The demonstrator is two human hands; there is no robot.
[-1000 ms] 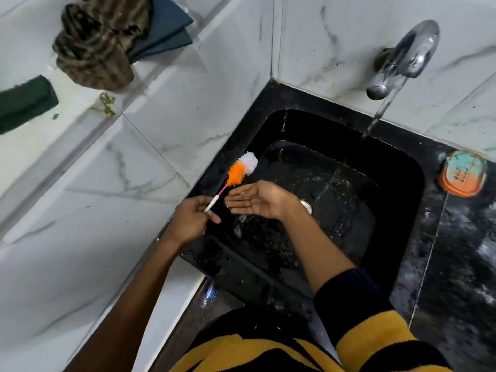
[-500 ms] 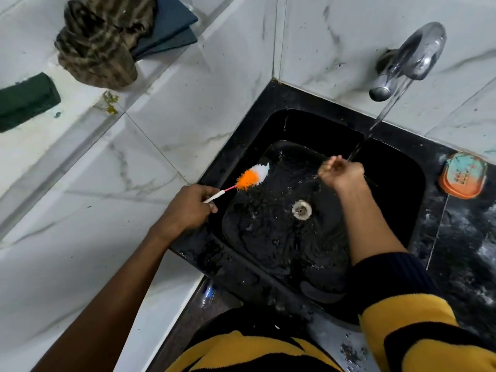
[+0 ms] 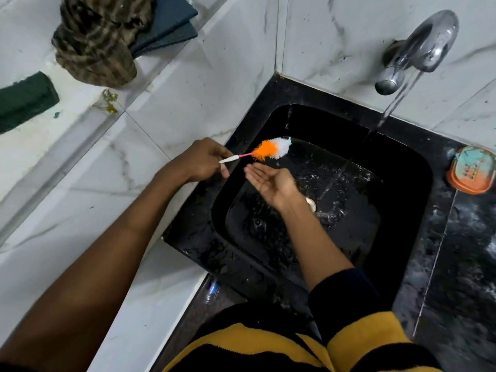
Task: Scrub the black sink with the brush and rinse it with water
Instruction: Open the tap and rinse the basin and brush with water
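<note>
The black sink (image 3: 402, 183) fills the middle right, wet, with its metal drain (image 3: 311, 203) partly behind my right wrist. Water streams from the chrome tap (image 3: 418, 49) on the back wall into the basin. My left hand (image 3: 200, 163) pinches the thin handle of a small brush (image 3: 271, 149) with orange and white bristles, held above the sink's left rim. My right hand (image 3: 271, 181) hovers over the basin just below the bristles, palm up, fingers straight and holding nothing.
An orange soap dish (image 3: 471, 170) sits on the black counter (image 3: 461, 251) right of the sink. White marble walls flank the left and back. On the ledge at upper left lie a striped cloth (image 3: 91, 47), folded dark cloths (image 3: 166, 22) and a dark green block (image 3: 24, 100).
My right hand left the water stream and came back left, opening palm up under the brush. The left hand with the brush stayed near the left rim.
</note>
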